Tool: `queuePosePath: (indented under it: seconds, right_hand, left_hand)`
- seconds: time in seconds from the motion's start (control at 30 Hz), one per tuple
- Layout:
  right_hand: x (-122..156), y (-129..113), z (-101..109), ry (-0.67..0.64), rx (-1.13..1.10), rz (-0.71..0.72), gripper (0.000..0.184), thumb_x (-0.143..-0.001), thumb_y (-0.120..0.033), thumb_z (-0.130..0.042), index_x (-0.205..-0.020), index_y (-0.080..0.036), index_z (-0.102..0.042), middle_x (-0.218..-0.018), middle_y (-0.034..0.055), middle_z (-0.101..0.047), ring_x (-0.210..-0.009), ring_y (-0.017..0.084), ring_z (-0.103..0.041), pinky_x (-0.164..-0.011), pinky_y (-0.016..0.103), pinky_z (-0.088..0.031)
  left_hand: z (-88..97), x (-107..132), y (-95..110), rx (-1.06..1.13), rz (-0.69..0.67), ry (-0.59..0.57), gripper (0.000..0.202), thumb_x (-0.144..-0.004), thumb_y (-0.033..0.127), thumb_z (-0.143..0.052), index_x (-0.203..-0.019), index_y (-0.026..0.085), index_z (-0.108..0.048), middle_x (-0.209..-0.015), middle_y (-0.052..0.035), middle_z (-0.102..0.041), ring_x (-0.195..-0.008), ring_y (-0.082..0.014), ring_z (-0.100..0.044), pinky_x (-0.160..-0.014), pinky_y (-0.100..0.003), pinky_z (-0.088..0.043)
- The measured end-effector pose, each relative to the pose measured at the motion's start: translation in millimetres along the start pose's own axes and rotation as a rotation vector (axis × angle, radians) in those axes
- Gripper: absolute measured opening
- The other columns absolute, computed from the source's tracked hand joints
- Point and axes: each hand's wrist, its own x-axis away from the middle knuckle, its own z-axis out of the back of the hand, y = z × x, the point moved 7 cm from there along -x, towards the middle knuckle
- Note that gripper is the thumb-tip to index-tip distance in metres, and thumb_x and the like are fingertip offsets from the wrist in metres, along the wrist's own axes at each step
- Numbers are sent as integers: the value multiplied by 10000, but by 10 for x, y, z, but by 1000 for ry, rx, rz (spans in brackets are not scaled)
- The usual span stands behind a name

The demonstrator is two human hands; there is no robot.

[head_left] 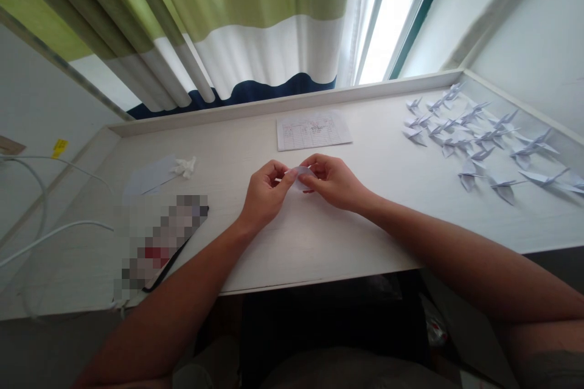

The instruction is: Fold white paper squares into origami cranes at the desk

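Folded paper (302, 175): I see it small and pale, held between both hands, just on the near side of the printed sheet (314, 130).
Left hand (264, 191): fingertips pinching the paper's left edge.
Right hand (333, 182): fingers curled, pinching its right side.
Paper cranes (479, 140): a flock, well right of the sheet.
Crumpled scrap (185, 166): left of the sheet.

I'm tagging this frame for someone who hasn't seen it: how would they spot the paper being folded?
Start at the long white desk under the striped curtain and look to its middle, where the left hand and right hand meet. The small pale paper is pinched between them, unlike the folded cranes lying loose at the desk's right end.
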Motion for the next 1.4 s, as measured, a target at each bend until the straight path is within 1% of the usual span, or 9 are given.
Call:
queuePosePath:
  seconds: [0.23,0.43,0.53,0.67,0.8,0.9,1.1,1.27,1.4]
  right_hand:
    - [-29,-1,84,31,106,-3,167,-880,-339,-754,-890,-177,-715,-795,42,-746,-725,182,-669,-662,316,-502]
    - [-3,-50,81,-1,162,-11,103,-917,-245,-682,-998,-185,-705,-556,-68,-550,-531,119,-471,-552,282,-346]
    - [8,-111,67,-4,171,35,110,-908,-225,-681,-1003,-190,-726,-632,-44,-613,-585,127,-533,-589,286,-404]
    - [24,-210,68,19,144,86,88,-904,-253,-702,-927,-182,-747,-892,45,-763,-808,177,-686,-742,325,-534]
    - [41,-285,16,-62,103,122,120,-920,-257,-693,-990,-183,-755,-986,54,-779,-907,189,-697,-808,342,-563]
    - [31,-247,10,-72,61,101,158,-917,-244,-688,-1053,-186,-744,-1040,61,-761,-899,186,-697,-766,335,-598]
    - [-10,-77,52,-5,-47,0,151,-954,-293,-701,-1060,-186,-704,-888,45,-740,-805,183,-729,-684,324,-645]
    - [-18,-48,51,-25,-103,15,355,-981,-496,-710,-1157,-187,-695,-858,38,-759,-758,180,-769,-696,332,-665]
    - [-38,-26,71,-10,-138,25,503,-956,-649,-685,-1114,-171,-699,-814,33,-759,-659,155,-760,-624,286,-646]
  left_hand:
    - [-16,-17,-100,41,29,-14,258,-811,367,-861,-901,194,-692,-796,-10,-728,-681,-134,-663,-653,-263,-579]
    - [-37,-8,-57,44,52,-47,197,-825,338,-842,-910,180,-763,-714,-5,-730,-634,-138,-688,-659,-279,-616]
    - [-29,1,-37,53,58,-34,223,-812,356,-867,-905,182,-764,-694,-2,-731,-614,-148,-702,-652,-293,-627]
    - [-46,13,-29,87,61,-45,309,-764,378,-923,-851,190,-694,-694,-9,-749,-638,-163,-726,-642,-288,-628]
    - [-36,7,-10,112,49,-41,322,-762,368,-924,-817,191,-661,-670,1,-740,-612,-150,-716,-619,-270,-613]
    - [-13,-8,-16,160,56,-26,305,-760,347,-913,-829,191,-661,-663,13,-739,-606,-142,-711,-633,-268,-617]
    - [-11,-7,-30,226,112,-8,234,-782,306,-867,-858,187,-681,-736,-11,-778,-690,-179,-770,-680,-294,-635]
    - [19,-6,-48,282,167,21,200,-772,276,-850,-864,177,-703,-752,-28,-791,-716,-199,-789,-707,-314,-646]
    - [42,-13,-85,354,211,31,262,-739,294,-895,-879,165,-715,-748,-29,-790,-738,-210,-803,-741,-328,-658]
